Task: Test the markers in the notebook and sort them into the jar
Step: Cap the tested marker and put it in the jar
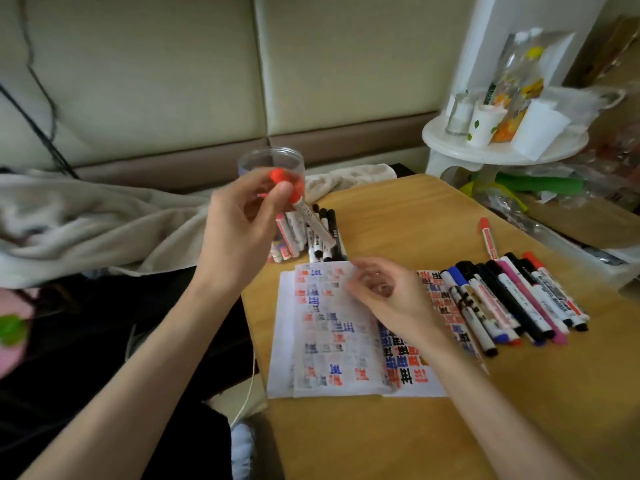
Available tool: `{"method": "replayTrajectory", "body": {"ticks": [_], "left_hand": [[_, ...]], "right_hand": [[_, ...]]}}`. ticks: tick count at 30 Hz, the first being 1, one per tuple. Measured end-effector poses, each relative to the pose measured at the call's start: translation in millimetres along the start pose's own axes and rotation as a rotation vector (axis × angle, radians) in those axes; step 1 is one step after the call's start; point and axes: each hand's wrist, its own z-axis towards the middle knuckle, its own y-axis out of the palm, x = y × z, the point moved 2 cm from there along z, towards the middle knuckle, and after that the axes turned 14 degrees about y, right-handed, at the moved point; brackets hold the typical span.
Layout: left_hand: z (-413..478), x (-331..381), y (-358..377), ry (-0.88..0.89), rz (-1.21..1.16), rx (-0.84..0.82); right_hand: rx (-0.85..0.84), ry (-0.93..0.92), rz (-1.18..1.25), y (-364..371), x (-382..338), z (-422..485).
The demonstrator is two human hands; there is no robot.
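My left hand (239, 223) is raised in front of the clear plastic jar (272, 161) and pinches a red-capped white marker (304, 211) near its cap, with the barrel slanting down to the right. Several markers stand in the jar, and more lie next to it (327, 233). The open notebook (332, 334), its pages covered in red, blue and black test marks, lies on the wooden table (415, 427). My right hand (388, 296) hovers over the notebook with its fingers loosely curled and holds nothing. A row of several markers (512, 299) lies to the right of the notebook.
A single red marker (488, 237) lies apart behind the row. A white stool (498, 147) with cups and bags stands at the back right. A beige blanket (86, 223) covers the sofa on the left. The table's left edge runs beside the notebook.
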Motion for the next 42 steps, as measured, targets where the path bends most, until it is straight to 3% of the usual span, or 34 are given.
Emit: {"method": "replayTrajectory", "body": {"ticks": [10,17,23,29,37,42], "left_hand": [[73.7,-12.4,-51.0,0.064,0.216,0.276],[84.2,-42.7,-28.4,-0.038,0.345,0.08],[94.9,-48.2,-22.7,-0.043,0.375,0.133],[92.0,-65.3,-11.4,-0.127,0.502,-0.137],[80.4,-70.0,-16.0,-0.086,0.514,-0.009],[75.8,-70.4,-9.2,-0.041,0.579,-0.102]], "right_hand": [[0.101,-0.051,0.017,44.7,-17.1,38.1],[0.168,-0.062,-0.015,51.3,-22.0,41.4],[0.16,-0.06,0.01,51.7,-26.6,45.7],[0.18,-0.045,0.052,53.3,-21.2,46.3],[0.167,-0.039,0.079,54.1,-21.0,47.2],[0.171,-0.034,0.093,52.2,-21.7,48.2]]}}
